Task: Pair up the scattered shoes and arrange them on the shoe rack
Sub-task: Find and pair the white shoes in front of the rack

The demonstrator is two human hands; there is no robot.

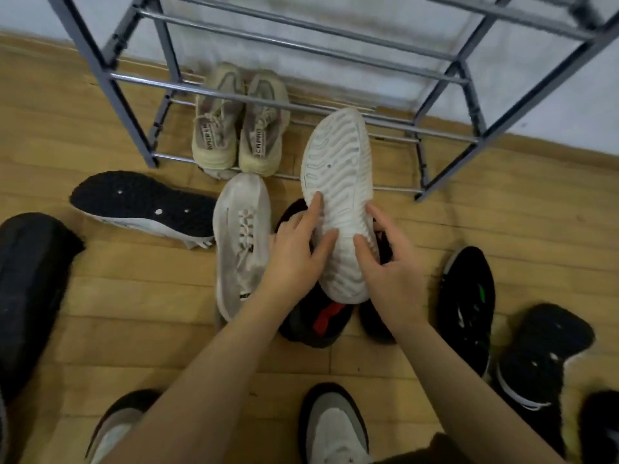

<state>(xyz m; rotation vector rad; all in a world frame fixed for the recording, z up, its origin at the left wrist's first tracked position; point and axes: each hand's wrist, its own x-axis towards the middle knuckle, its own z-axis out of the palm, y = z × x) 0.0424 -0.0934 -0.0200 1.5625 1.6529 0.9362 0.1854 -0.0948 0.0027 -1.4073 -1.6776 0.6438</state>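
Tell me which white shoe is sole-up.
The white shoe held by both hands, left hand and right hand, shows its ribbed sole. The other white shoe lies laces-up on the floor.

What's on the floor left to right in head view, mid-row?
Black-soled shoe lying on its side → white sneaker, upright → white shoe held sole-up by left hand and right hand → black shoe with green mark.

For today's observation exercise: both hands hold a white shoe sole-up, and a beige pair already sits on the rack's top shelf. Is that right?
Not quite. The head view shows the beige pair on the rack's bottom shelf, not the top. The rest stands: the left hand and right hand hold the white shoe sole-up.
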